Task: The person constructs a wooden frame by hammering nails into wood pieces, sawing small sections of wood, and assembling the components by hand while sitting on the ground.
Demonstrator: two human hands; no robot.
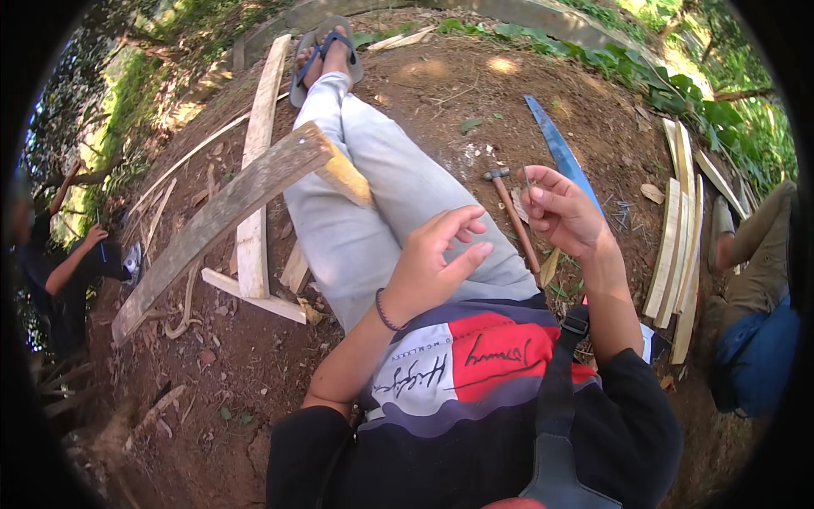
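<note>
My right hand (566, 210) is raised above my right thigh, pinching a thin nail (526, 175) between thumb and fingertips. Over my lap, my left hand (441, 259) holds nothing; its fingers are loosely bent and the thumb stands apart. A hammer (520, 225) with a wooden handle lies on the soil beside my right leg, close to the right hand. Just beyond it is a blue saw blade (560, 148), partly hidden by that hand. Across my left leg rests a weathered plank (225, 225), with a paler wood piece (346, 176) at its far end.
Loose nails (623, 214) lie on the soil to the right. Several pale wood strips (678, 246) are stacked beyond them, near a seated person (755, 280). At left stand pale boards (254, 220) on the ground, and another person (72, 263) sits at the far left.
</note>
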